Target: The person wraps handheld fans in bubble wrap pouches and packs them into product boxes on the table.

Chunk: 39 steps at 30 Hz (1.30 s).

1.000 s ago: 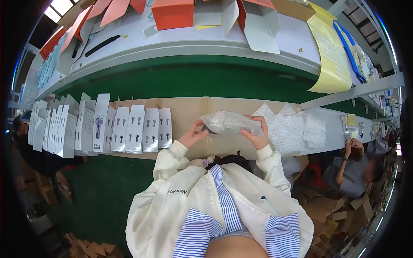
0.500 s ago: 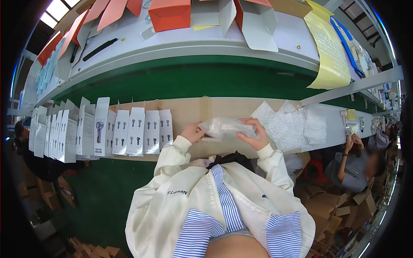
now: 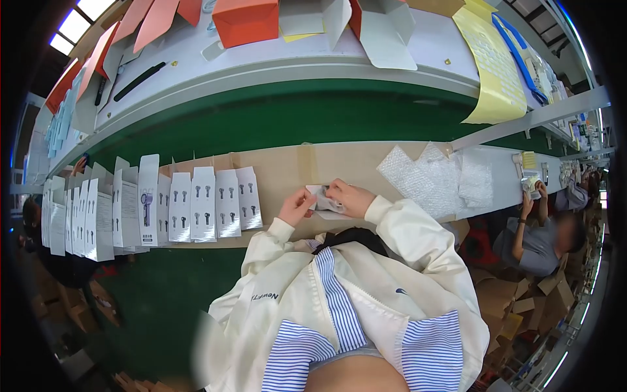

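Observation:
Close together in front of my body, both hands grip a small bubble-wrapped item (image 3: 326, 204), partly hidden by my fingers. My left hand (image 3: 298, 207) is closed on its left end. My right hand (image 3: 351, 198) reaches over its right side from above, fingers bent onto the wrap. To the left stands a row of white printed boxes (image 3: 203, 204) with raised flaps. Sheets of bubble wrap (image 3: 428, 179) lie to the right of my hands on the brown-covered table (image 3: 274, 160).
Above the table runs a shelf (image 3: 261, 64) with orange boxes (image 3: 245, 23), a black pen (image 3: 139, 81) and a yellow sheet (image 3: 494, 72). A co-worker (image 3: 539, 245) sits at the right, hands on the table's far end. Cardboard boxes (image 3: 496, 304) lie at the lower right.
My right hand has moved left and over the wrapped item, close to my left hand. The item now shows less between them. The view has shifted slightly.

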Tool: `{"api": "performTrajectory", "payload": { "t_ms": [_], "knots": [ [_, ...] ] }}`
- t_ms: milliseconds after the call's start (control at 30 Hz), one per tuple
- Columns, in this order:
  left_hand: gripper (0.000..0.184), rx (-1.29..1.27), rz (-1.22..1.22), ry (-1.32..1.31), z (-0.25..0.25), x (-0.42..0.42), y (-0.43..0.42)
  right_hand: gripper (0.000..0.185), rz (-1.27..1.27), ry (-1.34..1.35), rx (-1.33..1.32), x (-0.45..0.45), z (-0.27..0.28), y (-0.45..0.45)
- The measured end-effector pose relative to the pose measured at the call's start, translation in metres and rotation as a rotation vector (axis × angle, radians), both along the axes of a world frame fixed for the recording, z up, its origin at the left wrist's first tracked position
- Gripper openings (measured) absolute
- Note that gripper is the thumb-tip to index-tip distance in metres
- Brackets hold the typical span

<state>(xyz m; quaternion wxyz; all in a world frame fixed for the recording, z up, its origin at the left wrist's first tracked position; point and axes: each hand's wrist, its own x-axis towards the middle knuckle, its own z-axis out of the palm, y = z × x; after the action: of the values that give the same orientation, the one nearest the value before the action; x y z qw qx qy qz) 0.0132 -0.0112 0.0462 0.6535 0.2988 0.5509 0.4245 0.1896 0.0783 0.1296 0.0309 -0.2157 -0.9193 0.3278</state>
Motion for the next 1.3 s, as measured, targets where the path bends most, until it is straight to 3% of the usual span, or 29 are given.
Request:
{"api": "performTrajectory", "payload": {
  "t_ms": [100, 133, 233, 400, 500, 533, 600, 700, 767, 800, 833, 867, 900, 933, 1000, 1100, 1167, 1233, 1267, 1300],
  "knots": [
    [0.023, 0.333, 0.005, -0.002, 0.012, 0.001, -0.013, 0.028, -0.033, -0.113, -0.067, 0.004, 0.013, -0.006],
    [0.023, 0.332, 0.009, -0.001, 0.009, 0.001, -0.017, 0.028, -0.029, -0.112, -0.069, 0.004, 0.011, -0.007],
    [0.042, 0.503, 0.039, 0.662, -0.013, -0.002, -0.023, 0.03, -0.018, -0.132, 0.214, 0.001, -0.003, -0.004],
    [0.056, 0.53, -0.123, 0.555, -0.041, -0.022, 0.028, 0.03, 0.07, -0.199, 0.29, -0.008, -0.013, -0.006],
    [0.067, 0.539, -0.255, 0.458, -0.056, -0.027, 0.075, 0.032, -0.244, 0.203, 0.391, 0.002, 0.0, 0.003],
    [0.067, 0.518, -0.15, 0.449, -0.06, -0.034, 0.097, 0.032, -0.27, 0.2, 0.403, 0.01, -0.003, 0.002],
    [0.066, 0.459, 0.067, 0.51, -0.071, -0.053, 0.153, 0.034, -0.587, 0.263, -0.052, 0.038, -0.024, -0.008],
    [0.071, 0.444, 0.379, 0.708, -0.054, -0.066, 0.227, 0.034, -0.709, 0.063, -0.203, 0.094, -0.09, -0.042],
    [0.069, 0.329, 0.35, 0.898, -0.043, -0.075, 0.264, 0.033, -0.745, -0.084, -0.183, 0.132, -0.119, -0.077],
    [0.066, 0.574, 0.215, 1.069, -0.073, -0.093, 0.294, 0.032, -0.768, -0.142, -0.184, 0.145, -0.12, -0.093],
    [0.059, 0.422, -0.07, 1.544, -0.103, -0.102, 0.316, 0.03, -0.836, -0.176, -0.294, 0.157, -0.129, -0.112],
    [0.054, 0.251, -0.369, 2.006, -0.062, -0.09, 0.314, 0.028, -0.903, -0.204, -0.408, 0.167, -0.139, -0.13],
    [0.052, 0.182, -0.149, 1.774, -0.139, -0.132, 0.349, 0.028, -0.964, -0.209, -0.405, 0.177, -0.148, -0.149],
    [0.052, 0.229, -0.184, 1.757, -0.142, -0.123, 0.35, 0.027, -0.991, -0.263, -0.454, 0.183, -0.156, -0.167],
    [0.056, 0.467, 0.195, 1.281, -0.15, -0.108, 0.347, 0.026, -1.065, -0.314, -0.515, 0.19, -0.175, -0.199],
    [0.077, 0.642, 0.692, 0.479, -0.142, -0.109, 0.329, 0.028, -1.076, -0.33, -0.856, 0.196, -0.206, -0.224],
    [0.085, 0.712, 0.6, 0.664, -0.178, -0.135, 0.329, 0.029, -1.096, -0.334, -0.809, 0.199, -0.21, -0.225],
    [0.078, 0.342, 0.665, 0.74, -0.178, -0.136, 0.319, 0.031, -1.066, -0.378, -0.712, 0.203, -0.212, -0.217],
    [0.078, 0.356, 0.66, 0.737, -0.162, -0.125, 0.311, 0.031, -1.075, -0.368, -0.706, 0.205, -0.214, -0.211],
    [0.072, 0.198, 0.622, 0.872, -0.137, -0.107, 0.292, 0.032, -1.072, -0.354, -0.677, 0.209, -0.214, -0.202]
  ]
}}
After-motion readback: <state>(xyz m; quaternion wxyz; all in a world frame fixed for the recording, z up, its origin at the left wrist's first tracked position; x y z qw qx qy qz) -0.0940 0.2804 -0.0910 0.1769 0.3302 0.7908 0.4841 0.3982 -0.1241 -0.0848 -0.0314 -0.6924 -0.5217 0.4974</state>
